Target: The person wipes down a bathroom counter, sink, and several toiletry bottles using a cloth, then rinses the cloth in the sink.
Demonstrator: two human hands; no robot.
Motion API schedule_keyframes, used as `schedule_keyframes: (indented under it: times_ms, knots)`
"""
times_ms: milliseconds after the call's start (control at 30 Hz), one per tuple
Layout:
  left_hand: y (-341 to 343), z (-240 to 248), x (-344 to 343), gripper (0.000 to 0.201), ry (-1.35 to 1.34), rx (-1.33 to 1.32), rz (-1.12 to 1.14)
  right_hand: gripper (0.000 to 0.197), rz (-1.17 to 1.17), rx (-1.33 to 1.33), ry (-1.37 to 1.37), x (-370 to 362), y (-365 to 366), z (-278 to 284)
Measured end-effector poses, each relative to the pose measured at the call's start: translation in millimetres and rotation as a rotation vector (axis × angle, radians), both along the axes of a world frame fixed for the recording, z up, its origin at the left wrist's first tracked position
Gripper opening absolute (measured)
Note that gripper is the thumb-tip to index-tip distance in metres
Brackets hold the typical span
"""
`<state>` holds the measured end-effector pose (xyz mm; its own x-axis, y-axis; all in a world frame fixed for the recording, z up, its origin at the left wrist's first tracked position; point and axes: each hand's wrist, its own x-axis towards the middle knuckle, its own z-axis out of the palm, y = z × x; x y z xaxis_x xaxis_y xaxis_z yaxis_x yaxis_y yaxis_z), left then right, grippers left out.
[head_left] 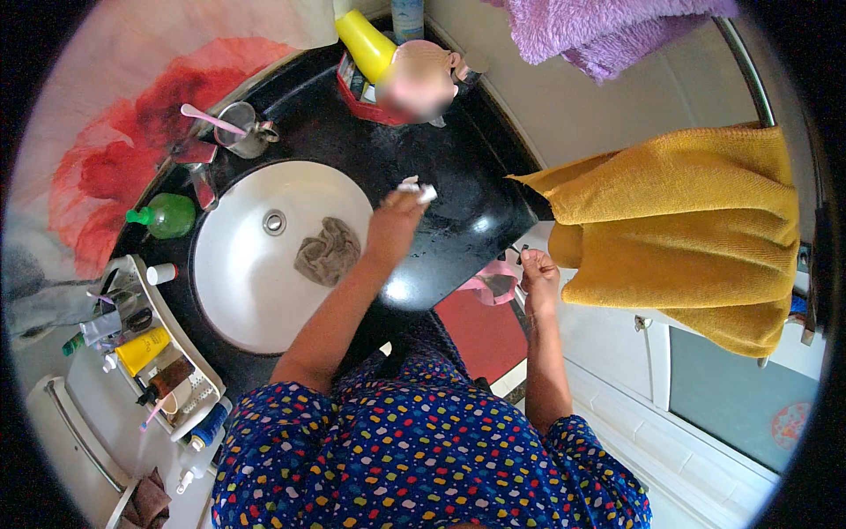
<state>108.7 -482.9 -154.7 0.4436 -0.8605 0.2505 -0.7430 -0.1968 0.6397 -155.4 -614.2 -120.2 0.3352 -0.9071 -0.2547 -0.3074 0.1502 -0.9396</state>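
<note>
Left hand (394,227) over black counter (454,163), fingers pinched on crumpled white piece (426,192), right of white basin (233,256); grey-brown cloth (328,252) lies in basin. Right hand (541,275) off counter's edge near pink object (481,289), fingers bunched; cannot tell whether holding anything.

From far away I count two hands (395,231) (540,280), one white scrap (425,193), two big towels (687,220) (599,31), one sink (240,264) with one rag (328,253), one mug (245,144) with one pink brush (211,118), one green bottle (171,217) and one white rack (187,346).
</note>
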Motion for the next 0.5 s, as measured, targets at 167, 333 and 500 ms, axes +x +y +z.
schedule_keyframes:
  times_ms: [167,333,500]
  knots:
    - [-26,-1,32,0.028,-0.171,-0.102,0.079,0.011,0.042,0.161,-0.141,36,12,0]
    - [-8,-21,13,0.023,-0.193,0.01,0.036,0.01,0.007,0.561,-0.246,77,18,13]
    - [18,-15,-9,0.019,-0.105,0.005,0.003,0.01,0.056,0.728,-0.429,90,23,19]
